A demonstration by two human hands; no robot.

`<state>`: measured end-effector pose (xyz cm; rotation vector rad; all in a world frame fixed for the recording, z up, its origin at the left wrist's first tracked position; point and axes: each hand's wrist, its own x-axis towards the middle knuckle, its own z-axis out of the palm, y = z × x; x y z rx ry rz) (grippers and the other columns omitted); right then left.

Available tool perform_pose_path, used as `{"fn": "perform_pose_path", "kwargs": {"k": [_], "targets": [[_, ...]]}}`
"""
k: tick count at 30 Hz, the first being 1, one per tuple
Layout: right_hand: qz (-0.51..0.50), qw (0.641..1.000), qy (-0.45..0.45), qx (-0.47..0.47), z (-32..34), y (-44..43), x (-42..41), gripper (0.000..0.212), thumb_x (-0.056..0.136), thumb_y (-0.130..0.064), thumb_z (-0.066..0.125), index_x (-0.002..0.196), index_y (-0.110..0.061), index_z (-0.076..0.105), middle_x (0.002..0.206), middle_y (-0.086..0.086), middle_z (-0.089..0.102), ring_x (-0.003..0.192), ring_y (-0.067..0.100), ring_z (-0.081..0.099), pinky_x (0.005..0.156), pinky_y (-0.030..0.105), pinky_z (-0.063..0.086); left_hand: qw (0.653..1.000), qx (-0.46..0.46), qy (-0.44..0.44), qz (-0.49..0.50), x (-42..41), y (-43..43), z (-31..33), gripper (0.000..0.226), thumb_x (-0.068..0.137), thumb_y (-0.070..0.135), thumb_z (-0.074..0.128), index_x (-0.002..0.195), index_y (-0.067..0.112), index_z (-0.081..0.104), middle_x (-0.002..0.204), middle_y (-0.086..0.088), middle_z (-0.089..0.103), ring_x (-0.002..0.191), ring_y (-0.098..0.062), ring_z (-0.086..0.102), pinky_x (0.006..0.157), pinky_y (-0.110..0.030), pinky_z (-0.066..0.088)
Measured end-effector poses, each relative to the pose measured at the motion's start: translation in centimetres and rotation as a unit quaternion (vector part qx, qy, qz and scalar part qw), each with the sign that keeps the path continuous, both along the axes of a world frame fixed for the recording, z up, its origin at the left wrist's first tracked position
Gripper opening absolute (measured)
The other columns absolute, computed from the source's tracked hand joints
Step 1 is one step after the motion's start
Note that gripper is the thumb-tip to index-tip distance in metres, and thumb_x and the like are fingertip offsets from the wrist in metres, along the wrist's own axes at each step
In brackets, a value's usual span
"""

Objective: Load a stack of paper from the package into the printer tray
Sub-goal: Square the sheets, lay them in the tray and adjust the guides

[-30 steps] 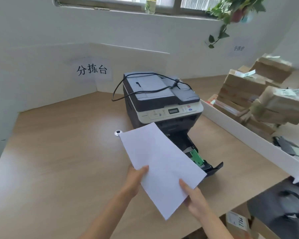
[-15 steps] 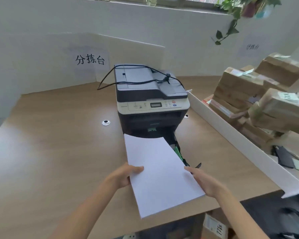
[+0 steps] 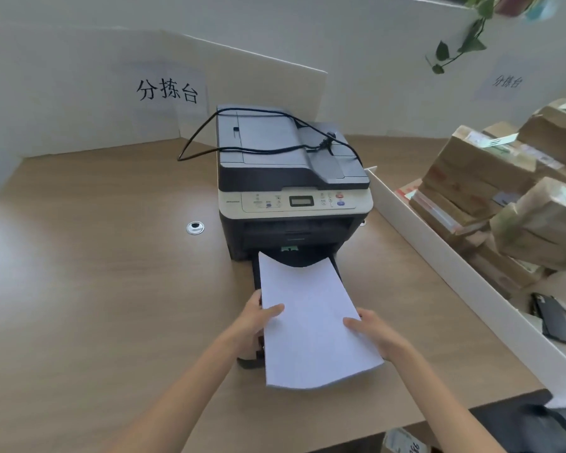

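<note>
A stack of white paper [image 3: 311, 325] lies lengthwise over the printer's pulled-out black tray [image 3: 255, 282], its far end reaching the tray slot. My left hand [image 3: 257, 317] grips the stack's left edge, thumb on top. My right hand [image 3: 371, 333] holds the right edge the same way. The grey and cream printer [image 3: 291, 188] stands in the middle of the wooden desk [image 3: 95, 289], with a black cable [image 3: 275, 148] draped over its lid. Most of the tray is hidden under the paper. No paper package is in view.
A low white divider [image 3: 455, 266] runs along the desk's right side, with stacked brown parcels [image 3: 504, 197] beyond it. A metal cable grommet [image 3: 195, 227] sits left of the printer. White partition boards [image 3: 79, 93] close off the back. The desk's front edge is near my arms.
The paper stack swung from a skewed angle to line up with the tray and moved forward over it. Both hands shifted to its side edges.
</note>
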<state>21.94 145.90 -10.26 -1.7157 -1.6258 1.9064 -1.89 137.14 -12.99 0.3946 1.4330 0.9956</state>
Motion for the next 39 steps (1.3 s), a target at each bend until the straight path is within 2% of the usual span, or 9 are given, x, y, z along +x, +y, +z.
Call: {"fn": "perform_pose_path", "kwargs": {"k": [3,7,11,14,20,24,28,31,39], "targets": [[-0.015,1.0,0.009,-0.01,-0.3,1.2,0.3,0.025,0.096,-0.01,0.048,0.118,-0.003,0.057,0.114,0.016,0.068,0.092,0.03,0.067,0.07,0.033,0.055,0.996,-0.021,-0.062,-0.059,-0.7,0.6,-0.4,0.041,0.095,0.025,0.054,0.133,0.015,0.043,0.127,-0.005,0.062,0.11,-0.026,0.063,0.094,-0.042,0.053],[-0.023,0.999,0.011,-0.031,-0.9,3.3,0.5,0.029,0.097,-0.009,0.048,0.124,-0.002,0.053,0.122,0.019,0.063,0.098,0.032,0.064,0.077,0.036,0.053,0.993,-0.041,0.002,-0.115,-0.3,1.3,-0.6,0.037,0.1,0.013,0.04,0.136,0.016,0.044,0.119,-0.005,0.067,0.09,-0.017,0.068,0.068,-0.026,0.057],[-0.023,0.999,0.001,-0.034,-2.2,5.2,0.0,0.029,0.097,-0.007,0.046,0.124,0.001,0.051,0.123,0.022,0.061,0.104,0.036,0.062,0.087,0.044,0.052,0.99,-0.054,0.063,-0.113,0.5,3.2,-0.7,0.041,0.099,0.008,0.04,0.139,0.016,0.041,0.113,-0.008,0.067,0.089,-0.021,0.068,0.067,-0.028,0.058],[-0.02,0.999,-0.009,-0.025,-3.4,6.6,-0.8,0.028,0.098,-0.007,0.045,0.124,0.0,0.052,0.116,0.022,0.064,0.092,0.031,0.064,0.068,0.034,0.054,0.989,-0.063,0.095,-0.099,1.0,4.5,-1.5,0.043,0.096,0.005,0.041,0.138,0.015,0.042,0.106,-0.006,0.068,0.079,-0.016,0.068,0.057,-0.024,0.057],[-0.011,1.0,-0.02,-0.014,-6.1,9.2,-1.9,0.027,0.098,-0.008,0.043,0.122,-0.003,0.053,0.103,0.013,0.065,0.087,0.028,0.064,0.07,0.034,0.054,0.986,-0.111,0.124,-0.034,1.3,7.0,-4.4,0.045,0.096,0.002,0.041,0.14,0.01,0.039,0.114,-0.013,0.063,0.09,-0.026,0.063,0.081,-0.039,0.054],[-0.014,1.0,-0.011,0.002,-8.0,9.9,-2.4,0.029,0.098,-0.006,0.04,0.124,-0.003,0.053,0.106,0.011,0.065,0.088,0.025,0.063,0.066,0.025,0.053,0.983,-0.127,0.134,0.005,1.6,8.1,-5.9,0.048,0.096,0.0,0.04,0.143,0.011,0.035,0.128,-0.014,0.058,0.091,-0.022,0.059,0.066,-0.025,0.051],[-0.028,0.999,-0.015,0.012,-9.7,10.5,-2.7,0.03,0.098,-0.004,0.039,0.126,-0.002,0.052,0.115,0.014,0.063,0.094,0.026,0.061,0.075,0.03,0.05,0.975,-0.133,0.173,0.033,2.0,8.7,-7.3,0.047,0.096,-0.002,0.038,0.142,0.01,0.038,0.134,-0.013,0.054,0.09,-0.018,0.054,0.072,-0.023,0.046],[-0.039,0.999,-0.029,0.008,-11.1,10.7,-2.4,0.031,0.099,-0.006,0.04,0.126,-0.003,0.054,0.116,0.013,0.063,0.102,0.029,0.062,0.089,0.038,0.051,0.969,-0.139,0.2,0.038,2.3,8.6,-8.7,0.046,0.095,-0.004,0.034,0.138,0.01,0.042,0.128,-0.011,0.058,0.081,-0.014,0.055,0.06,-0.017,0.045],[-0.056,0.994,-0.096,0.008,-13.4,10.8,-1.9,0.031,0.097,-0.012,0.043,0.125,-0.004,0.054,0.123,0.013,0.062,0.111,0.031,0.057,0.099,0.04,0.044,0.959,-0.173,0.222,-0.029,2.8,8.7,-10.4,0.038,0.095,-0.001,0.034,0.131,0.005,0.046,0.127,-0.014,0.057,0.092,-0.019,0.052,0.076,-0.024,0.044]]}}
